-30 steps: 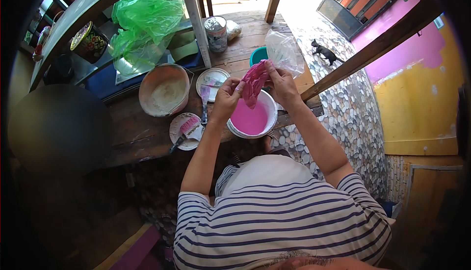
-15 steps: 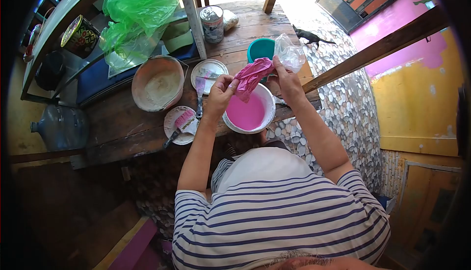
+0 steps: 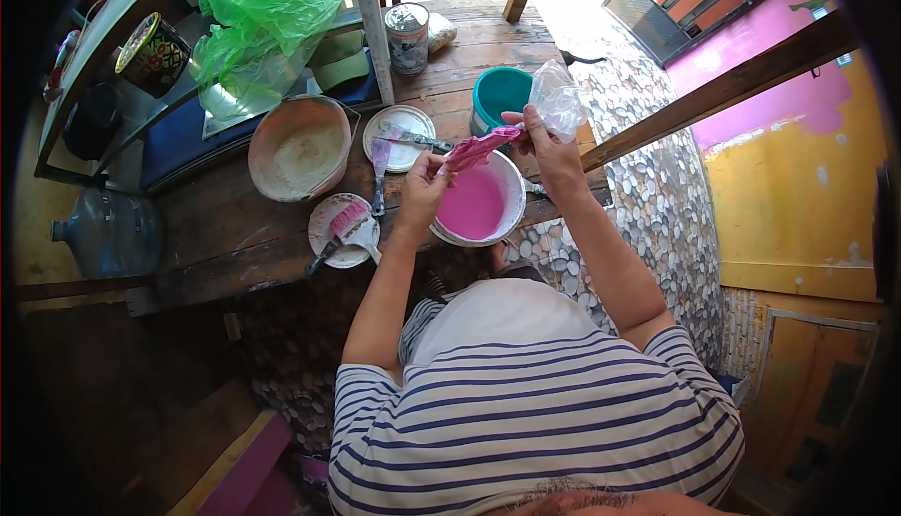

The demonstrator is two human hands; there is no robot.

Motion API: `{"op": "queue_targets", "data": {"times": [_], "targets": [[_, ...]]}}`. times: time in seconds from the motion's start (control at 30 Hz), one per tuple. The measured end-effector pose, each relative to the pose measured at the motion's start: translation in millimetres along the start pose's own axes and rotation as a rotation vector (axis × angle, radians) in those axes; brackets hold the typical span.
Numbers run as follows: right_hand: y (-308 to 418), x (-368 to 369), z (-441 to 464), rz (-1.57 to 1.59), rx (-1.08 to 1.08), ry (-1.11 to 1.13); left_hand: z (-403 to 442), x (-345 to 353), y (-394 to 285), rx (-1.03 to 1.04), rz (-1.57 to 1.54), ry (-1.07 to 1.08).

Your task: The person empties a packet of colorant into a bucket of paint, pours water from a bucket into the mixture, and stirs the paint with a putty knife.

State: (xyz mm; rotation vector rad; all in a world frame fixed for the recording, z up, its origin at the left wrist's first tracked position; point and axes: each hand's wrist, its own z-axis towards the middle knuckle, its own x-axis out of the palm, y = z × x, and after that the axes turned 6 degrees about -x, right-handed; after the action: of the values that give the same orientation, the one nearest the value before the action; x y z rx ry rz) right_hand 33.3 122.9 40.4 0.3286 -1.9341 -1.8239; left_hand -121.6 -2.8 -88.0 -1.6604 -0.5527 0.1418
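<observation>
Stretched between both hands is a crumpled, thin pink sheet [image 3: 475, 149]; whether it is a plastic bag or cloth, I cannot tell. My left hand [image 3: 424, 189] pinches its left end, and my right hand [image 3: 554, 158] grips the other end. Just below it stands a white bucket [image 3: 521, 204] with pink paint [image 3: 469, 204] inside. A clear plastic bag [image 3: 561, 108] sits at my right hand's fingertips, beside the teal bucket [image 3: 500, 94]. Left of my left hand, a pink-stained scraper [image 3: 381, 161] and a wide paintbrush [image 3: 352, 222] rest on white lids.
On the wooden table [image 3: 225, 251] are a basin of pale powder [image 3: 302, 155] and a paint can [image 3: 408, 39]. A shelf with green plastic bags [image 3: 272, 23] rises at the left. A wooden post [image 3: 723, 89] slants past the right side; a water jug [image 3: 113, 235] lies far left.
The pink sheet has gone from hanging loosely over the bucket to a narrower, flatter strip between my hands. The dark animal at the back has moved mostly behind the table.
</observation>
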Motion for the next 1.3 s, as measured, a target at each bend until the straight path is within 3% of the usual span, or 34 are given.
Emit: {"op": "queue_targets", "data": {"times": [0.13, 0.23, 0.33, 0.4, 0.6, 0.77, 0.97, 1.17, 1.23, 1.3], "targets": [[5, 4, -5, 0.026, 0.046, 0.020, -16, 17, -2, -0.005, 0.047, -0.167], [5, 4, -9, -0.036, -0.007, 0.062, -31, 29, -16, -0.098, -0.157, -0.190], [-7, 0, -16, -0.230, -0.033, 0.134, -46, 46, -51, -0.166, -0.358, -0.048], [-16, -1, -22, -0.292, -0.055, 0.176, -46, 53, -72, -0.353, -0.451, 0.025], [-24, -8, -37, -0.443, -0.151, 0.172, -44, 57, -35, -0.359, -0.621, 0.085], [-32, -17, -46, -0.492, -0.072, 0.173, -65, 64, -29, -0.408, -0.778, 0.087], [-36, -29, -59, -0.669, -0.131, 0.226, -78, 73, -13, -0.675, -0.847, 0.187], [-35, -38, -71, -0.752, -0.067, 0.322, -82, 75, -22, -0.578, -0.836, 0.159], [-45, -44, -76, -0.398, 0.085, 0.338, -81, 75, -22, -0.568, -0.845, 0.150], [-47, -49, -78, -0.418, 0.046, 0.392, -81, 78, -21, -0.562, -0.855, 0.143]]}}
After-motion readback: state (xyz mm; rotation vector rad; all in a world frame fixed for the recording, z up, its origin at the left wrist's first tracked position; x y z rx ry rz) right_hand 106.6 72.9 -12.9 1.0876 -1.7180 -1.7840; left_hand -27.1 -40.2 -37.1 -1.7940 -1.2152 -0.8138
